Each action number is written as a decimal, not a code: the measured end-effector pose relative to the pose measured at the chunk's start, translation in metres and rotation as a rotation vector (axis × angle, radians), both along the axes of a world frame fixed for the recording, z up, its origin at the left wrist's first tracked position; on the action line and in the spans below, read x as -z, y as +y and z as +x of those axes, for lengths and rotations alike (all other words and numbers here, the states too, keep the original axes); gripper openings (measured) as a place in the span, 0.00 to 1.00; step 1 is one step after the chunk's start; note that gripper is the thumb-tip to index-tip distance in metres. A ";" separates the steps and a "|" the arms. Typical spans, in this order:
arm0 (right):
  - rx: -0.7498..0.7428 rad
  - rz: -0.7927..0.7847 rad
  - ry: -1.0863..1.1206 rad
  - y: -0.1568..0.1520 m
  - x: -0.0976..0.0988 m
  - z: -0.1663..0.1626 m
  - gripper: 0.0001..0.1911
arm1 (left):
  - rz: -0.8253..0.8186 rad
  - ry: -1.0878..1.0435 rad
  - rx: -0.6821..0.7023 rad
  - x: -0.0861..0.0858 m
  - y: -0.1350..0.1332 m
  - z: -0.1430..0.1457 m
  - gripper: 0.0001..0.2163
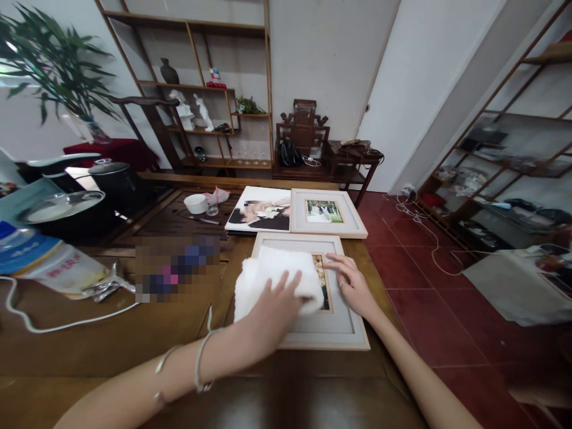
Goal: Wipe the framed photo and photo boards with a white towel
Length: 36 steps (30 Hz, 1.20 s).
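Observation:
A light wooden picture frame [363,342] lies flat on the table before me, a small photo [322,280] set in its wide pale mat. My left hand [276,307] presses a folded white cloth [261,274] onto the frame's left and middle part, covering some of the photo. The fingers rest on the cloth, and their tips look slightly blurred. On the right side of the same frame lies my right hand [351,280], fingers stretched toward the photo, holding nothing.
Behind the frame lie another framed photo [353,210] and a white-edged photo panel [263,196]. A white bowl [195,204], pots [71,214], a plastic packet [58,262] and a white cord [67,325] occupy the table's left. Red tiled floor [415,298] lies beyond its right edge.

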State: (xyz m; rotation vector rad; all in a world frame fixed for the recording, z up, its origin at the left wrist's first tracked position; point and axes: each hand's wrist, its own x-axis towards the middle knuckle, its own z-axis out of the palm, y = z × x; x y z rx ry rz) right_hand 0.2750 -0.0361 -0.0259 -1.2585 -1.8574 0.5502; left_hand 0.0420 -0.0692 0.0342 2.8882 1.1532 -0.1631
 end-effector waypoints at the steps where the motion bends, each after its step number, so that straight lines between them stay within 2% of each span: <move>1: -0.002 0.002 0.000 0.000 0.000 0.000 0.27 | 0.061 -0.046 -0.055 0.002 0.015 0.002 0.26; 5: -0.011 0.000 0.006 0.000 0.000 0.000 0.27 | 0.191 -0.160 -0.170 0.017 0.064 0.001 0.19; 8: 0.002 -0.003 0.010 -0.001 0.000 -0.001 0.26 | 0.204 -0.142 -0.118 0.023 0.081 -0.003 0.18; 10: 0.014 -0.007 0.017 -0.001 0.001 -0.001 0.26 | 0.174 -0.113 -0.075 0.023 0.081 -0.003 0.18; 13: 0.016 -0.002 0.011 0.000 0.001 -0.002 0.26 | 0.111 -0.067 -0.038 0.014 0.061 -0.001 0.20; 18: 0.018 0.007 -0.005 0.000 0.002 -0.002 0.27 | -0.124 0.150 0.096 -0.015 -0.003 -0.001 0.27; 21: 0.015 0.010 -0.010 0.001 0.002 -0.002 0.26 | -0.219 0.120 0.223 -0.032 -0.031 -0.006 0.24; 23: 0.015 0.017 -0.011 0.001 0.003 -0.001 0.25 | -0.222 0.054 0.261 -0.034 -0.036 -0.007 0.20; 26: 0.018 0.032 -0.006 0.001 0.003 -0.001 0.24 | -0.201 0.010 0.187 -0.025 -0.025 -0.001 0.20; 32: 0.014 0.060 0.037 0.000 0.002 -0.002 0.25 | 0.012 -0.054 -0.057 0.004 0.033 0.021 0.22; 36: 0.016 0.061 0.040 0.000 0.002 -0.002 0.26 | 0.100 -0.123 -0.104 0.013 0.060 0.024 0.21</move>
